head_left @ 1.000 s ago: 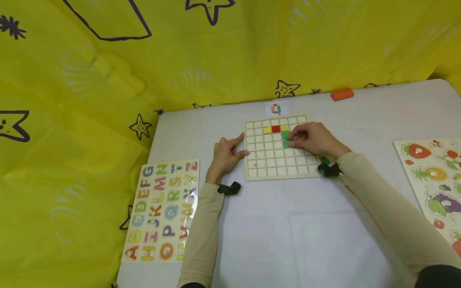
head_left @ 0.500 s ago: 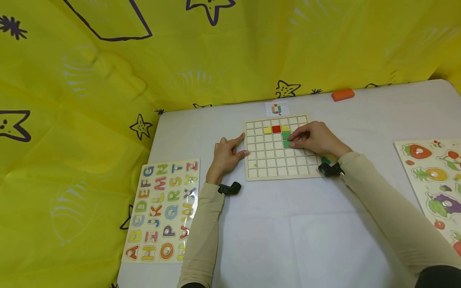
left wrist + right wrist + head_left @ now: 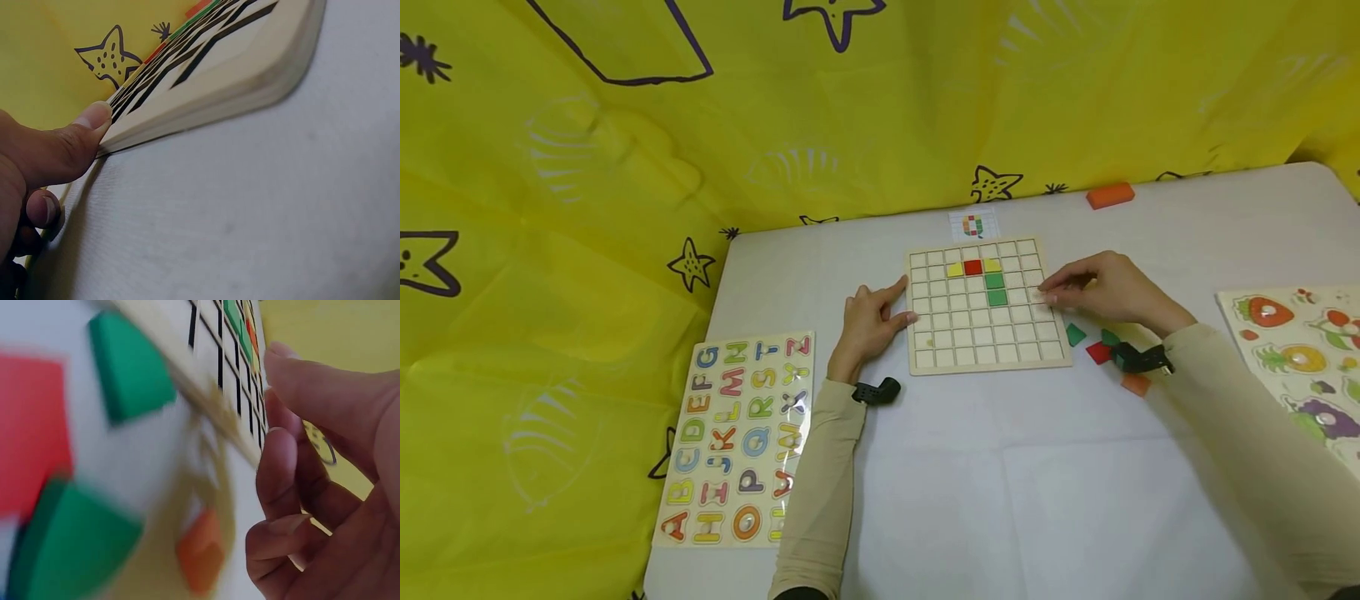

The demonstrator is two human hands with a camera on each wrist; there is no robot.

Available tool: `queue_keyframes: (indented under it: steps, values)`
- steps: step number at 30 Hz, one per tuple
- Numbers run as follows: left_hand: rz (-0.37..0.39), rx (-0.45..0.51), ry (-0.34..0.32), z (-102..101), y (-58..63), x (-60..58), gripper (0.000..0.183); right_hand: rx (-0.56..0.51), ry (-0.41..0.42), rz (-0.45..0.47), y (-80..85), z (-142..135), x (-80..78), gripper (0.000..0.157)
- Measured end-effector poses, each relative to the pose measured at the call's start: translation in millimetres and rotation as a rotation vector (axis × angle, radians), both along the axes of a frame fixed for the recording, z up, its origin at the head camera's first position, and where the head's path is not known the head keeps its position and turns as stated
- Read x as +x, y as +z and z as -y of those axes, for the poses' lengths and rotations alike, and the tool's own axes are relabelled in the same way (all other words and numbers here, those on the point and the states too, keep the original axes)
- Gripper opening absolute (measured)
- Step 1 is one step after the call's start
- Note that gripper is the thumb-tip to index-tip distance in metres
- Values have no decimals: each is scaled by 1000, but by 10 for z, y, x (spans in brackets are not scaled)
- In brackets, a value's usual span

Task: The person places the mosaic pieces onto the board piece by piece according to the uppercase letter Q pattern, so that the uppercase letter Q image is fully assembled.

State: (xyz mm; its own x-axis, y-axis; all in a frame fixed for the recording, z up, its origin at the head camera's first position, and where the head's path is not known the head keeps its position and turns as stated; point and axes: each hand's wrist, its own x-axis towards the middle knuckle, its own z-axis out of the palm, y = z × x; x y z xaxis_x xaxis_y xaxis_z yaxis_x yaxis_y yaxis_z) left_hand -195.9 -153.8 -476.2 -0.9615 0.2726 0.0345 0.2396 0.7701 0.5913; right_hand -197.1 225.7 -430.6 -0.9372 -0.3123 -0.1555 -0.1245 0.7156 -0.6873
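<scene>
A wooden grid board [image 3: 933, 359] lies on the table. In its upper part are a red square tile [image 3: 973, 267], a yellow corner piece [image 3: 955, 270] on each side of it and two green square tiles [image 3: 996, 297] stacked below the right one. My left hand [image 3: 868, 323] touches the board's left edge, thumb and index finger stretched apart; the left wrist view shows the thumb [image 3: 95, 117] at the rim. At the right edge my right hand [image 3: 1108, 287] hovers with loosely bent fingers, nothing visible between them.
Loose green [image 3: 131, 365], red [image 3: 28, 431] and orange [image 3: 1136, 384] pieces lie right of the board, partly under the right wrist. A pattern card [image 3: 973, 224] and an orange block [image 3: 1110, 196] lie behind. Letter board [image 3: 741, 442] stands left, fruit board [image 3: 1300, 358] right.
My right hand has left the green tiles and moved right to the board's right edge, uncovering both tiles and the loose pieces. The left hand has stayed in place.
</scene>
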Motion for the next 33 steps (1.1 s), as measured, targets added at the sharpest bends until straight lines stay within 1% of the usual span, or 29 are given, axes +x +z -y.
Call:
queue_keyframes:
  steps: [5, 9, 12, 14, 18, 24, 28, 31, 33]
  values:
    - [11, -6, 9, 12, 4, -10, 67, 64, -3, -35, 25, -238, 72, 28]
    - [16, -9, 12, 23, -10, -19, 67, 119, 1, -46, 24, -402, 104, 34]
    - [15, -4, 13, 27, -8, -20, 67, 148, 3, -41, 3, -483, 123, 37]
    - [14, 5, 15, 26, -4, -20, 67, 157, 1, -41, -14, -509, 140, 36]
    - [12, 10, 17, 23, -11, -24, 67, 145, -9, -28, -45, -507, 167, 32]
    - [16, 7, 13, 9, -20, -26, 67, 121, 32, 16, -42, -473, 222, 29]
    - [22, 0, 7, 0, -19, -25, 67, 119, 56, -21, -21, -414, 265, 28]
    - [22, -5, 9, -2, -20, -21, 68, 122, 75, -37, -17, -337, 291, 30]
    - [19, -6, 12, -4, -21, -18, 68, 125, 98, -28, -22, -289, 303, 32]
